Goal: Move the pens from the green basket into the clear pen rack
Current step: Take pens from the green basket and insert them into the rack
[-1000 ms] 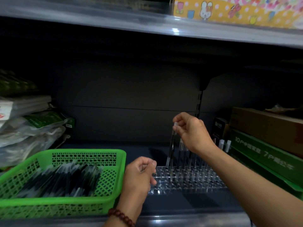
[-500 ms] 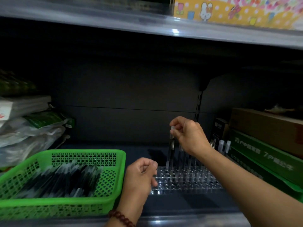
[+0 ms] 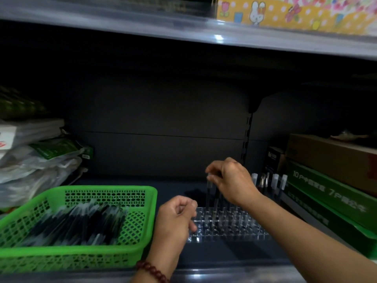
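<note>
step: seating one pen (image 3: 208, 193) in the rack (image 3: 240, 229).
right hand (image 3: 232, 180): fingertips pinch the pen's top; it stands about upright, lower end in a slot at the rack's back left.
left hand (image 3: 175, 219): loosely curled, nothing seen in it, against the rack's front left edge; whether it presses, i cannot tell.
pens (image 3: 81, 223): most lie heaped in the basket (image 3: 102, 189), just left of the rack; other pens (image 3: 275, 181) stand behind the right hand.
do it well: keep the pen vertical, push straight down until it bottoms, steady the rack, let go upward.
risk: a tilted pen may jam or knock its neighbour; the rack looks light and may slide.
</note>
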